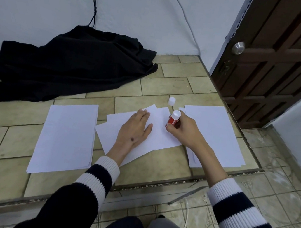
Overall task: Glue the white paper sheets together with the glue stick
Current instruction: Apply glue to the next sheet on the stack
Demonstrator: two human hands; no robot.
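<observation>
Head view looks down at a tiled floor where a person sits with both arms stretched out. White paper sheets lie on the floor in three groups. One stack of paper lies to the left, well apart from the hands. A second stack lies to the right, partly under the right arm. Between them sit the middle sheets, fanned out a little so their corners do not line up. The left hand lies flat on the middle sheets, fingers spread apart, pressing down and holding nothing. The right hand is closed around a red glue stick, and its grip is tight on the red body. The glue stick leans, with its white end pointing up and away from the person, and its lower end is down at the middle sheets, just beside the left hand's thumb. A small white cap stands on the floor just past the sheets, near the glue stick but not touching it. A black cloth lies crumpled by the wall, well apart from the paper. A brown door stands to the right.
</observation>
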